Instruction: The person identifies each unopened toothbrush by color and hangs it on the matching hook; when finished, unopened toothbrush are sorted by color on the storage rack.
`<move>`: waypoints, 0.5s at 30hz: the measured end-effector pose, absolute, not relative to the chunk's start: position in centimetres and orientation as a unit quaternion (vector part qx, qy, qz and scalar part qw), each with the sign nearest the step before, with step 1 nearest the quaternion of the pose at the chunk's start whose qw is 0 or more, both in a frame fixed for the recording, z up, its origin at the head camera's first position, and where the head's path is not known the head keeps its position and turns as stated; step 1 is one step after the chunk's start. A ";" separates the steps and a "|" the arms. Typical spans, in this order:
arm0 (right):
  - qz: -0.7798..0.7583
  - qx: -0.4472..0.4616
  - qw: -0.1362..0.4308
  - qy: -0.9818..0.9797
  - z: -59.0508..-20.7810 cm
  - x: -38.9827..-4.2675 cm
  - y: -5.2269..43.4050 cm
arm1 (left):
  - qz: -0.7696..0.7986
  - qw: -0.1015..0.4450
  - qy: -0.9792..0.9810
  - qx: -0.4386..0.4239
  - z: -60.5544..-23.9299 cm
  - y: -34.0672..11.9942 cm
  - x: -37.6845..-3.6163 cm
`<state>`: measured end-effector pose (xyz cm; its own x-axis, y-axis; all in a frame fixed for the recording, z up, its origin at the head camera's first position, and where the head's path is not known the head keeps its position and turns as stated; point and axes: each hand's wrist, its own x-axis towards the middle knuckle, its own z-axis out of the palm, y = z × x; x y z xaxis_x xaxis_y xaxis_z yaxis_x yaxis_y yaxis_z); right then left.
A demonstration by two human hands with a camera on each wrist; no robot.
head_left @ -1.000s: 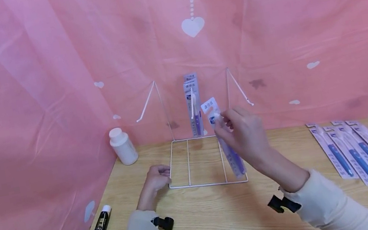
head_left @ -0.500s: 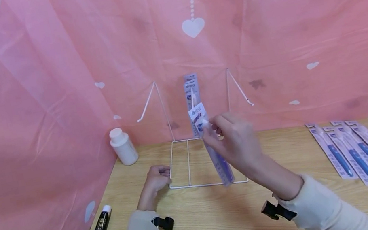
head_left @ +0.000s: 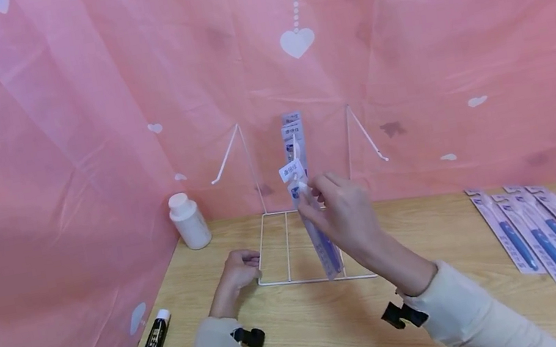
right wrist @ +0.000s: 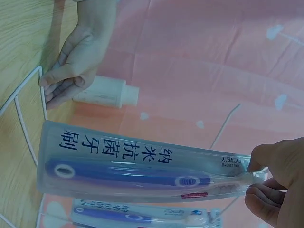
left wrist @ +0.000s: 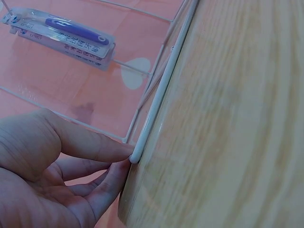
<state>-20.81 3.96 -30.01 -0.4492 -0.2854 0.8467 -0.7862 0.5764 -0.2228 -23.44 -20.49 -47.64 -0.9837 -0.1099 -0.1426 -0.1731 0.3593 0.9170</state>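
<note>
The right hand (head_left: 343, 211) pinches the top end of a packaged toothbrush (head_left: 318, 234), which hangs down from its fingertips above the white wire rack (head_left: 291, 245), just in front of two more packs (head_left: 294, 139) hung on the rack's centre hook beyond the hand. The left hand (head_left: 238, 269) rests on the worktop (head_left: 440, 269), its curled fingers (left wrist: 102, 151) pressing against the rack's near left corner.

glossy clear plastic toothbrush pack (right wrist: 142, 166), thin white coated wire rack (head_left: 291, 245), smooth varnished wood-grain bench (head_left: 444, 293), matt pink cloth backdrop (head_left: 55, 144).
</note>
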 end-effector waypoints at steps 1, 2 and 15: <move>0.310 0.334 0.397 -0.797 -30.1 -21.0 3.9 | 0.561 0.030 0.823 -0.090 -47.6 -20.5 -23.5; 0.307 0.330 0.393 -0.802 -30.2 -21.3 3.9 | 0.560 0.031 0.823 -0.090 -47.6 -20.4 -23.5; 0.335 0.252 0.345 -0.840 -30.7 -26.3 2.2 | 0.564 0.035 0.820 -0.090 -48.0 -20.6 -23.8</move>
